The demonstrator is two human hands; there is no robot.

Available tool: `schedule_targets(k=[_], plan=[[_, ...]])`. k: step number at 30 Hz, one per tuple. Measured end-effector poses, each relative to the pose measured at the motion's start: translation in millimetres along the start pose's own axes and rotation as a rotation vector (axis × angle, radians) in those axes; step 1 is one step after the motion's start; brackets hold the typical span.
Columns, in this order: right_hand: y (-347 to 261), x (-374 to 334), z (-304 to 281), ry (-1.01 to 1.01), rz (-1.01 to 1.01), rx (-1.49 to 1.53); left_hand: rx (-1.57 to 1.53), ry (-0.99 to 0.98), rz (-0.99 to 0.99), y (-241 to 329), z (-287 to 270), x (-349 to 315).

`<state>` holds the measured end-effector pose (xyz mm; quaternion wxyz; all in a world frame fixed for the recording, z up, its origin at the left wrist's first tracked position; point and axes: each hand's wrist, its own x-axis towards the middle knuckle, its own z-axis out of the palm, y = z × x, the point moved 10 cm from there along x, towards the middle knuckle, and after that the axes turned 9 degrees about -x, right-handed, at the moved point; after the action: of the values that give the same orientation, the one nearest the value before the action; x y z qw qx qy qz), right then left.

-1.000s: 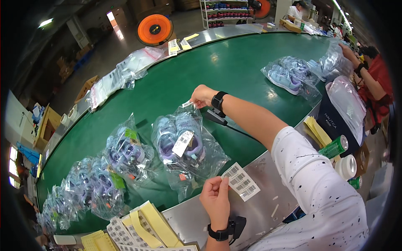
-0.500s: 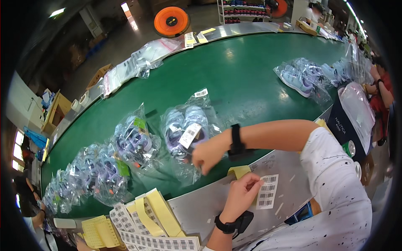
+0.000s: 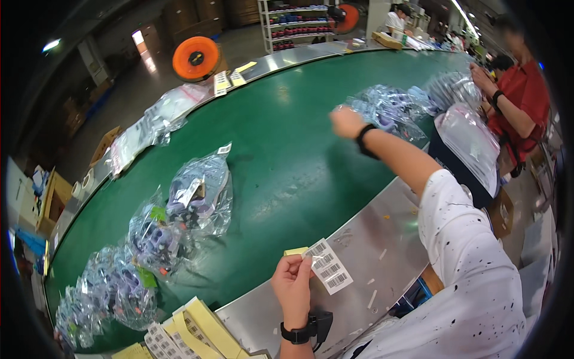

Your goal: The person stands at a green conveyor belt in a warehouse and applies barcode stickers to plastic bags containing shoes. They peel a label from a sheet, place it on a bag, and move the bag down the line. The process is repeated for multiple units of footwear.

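L hand (image 3: 292, 281) pinches a white label sheet (image 3: 327, 266) btwn thumb & fingers, over the metal edge of the counter (image 3: 359, 251); a bit of yellow paper (image 3: 295, 252) shows just behind. R hand (image 3: 348, 122) is stretched out over the green top, fingers curled, right by the near-left end of the R-side bagged shoes (image 3: 388, 107); can't tell if it grips the plastic or is free. Black bands on both wrists.

L of the hands, on the green: bagged pair w/ white tag (image 3: 200, 191), bag label at its top; touching it, bagged pair w/ green tag (image 3: 154, 238); then a row of more bagged shoes (image 3: 101, 287) to lower L. Yellow sheets (image 3: 210, 329) & label sheets (image 3: 164, 342) at bottom edge.

R: clear bags (image 3: 469, 134) on a dark box (image 3: 455, 170), person in red (image 3: 523, 99) beside. Far side: flat plastic bags (image 3: 143, 131), orange fan (image 3: 196, 58), shoe rack (image 3: 296, 27).
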<state>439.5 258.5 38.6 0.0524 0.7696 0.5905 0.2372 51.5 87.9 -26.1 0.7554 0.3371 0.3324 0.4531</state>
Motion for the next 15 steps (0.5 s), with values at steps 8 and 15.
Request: schedule_targets(k=[8,15], plan=[[73,-45,43,0.018,0.213,0.121,-0.135,0.057,0.006,5,-19,3],[-13,-12,15,0.085,-0.023,0.585,-0.189,0.002,-0.02,3,-5,6]])
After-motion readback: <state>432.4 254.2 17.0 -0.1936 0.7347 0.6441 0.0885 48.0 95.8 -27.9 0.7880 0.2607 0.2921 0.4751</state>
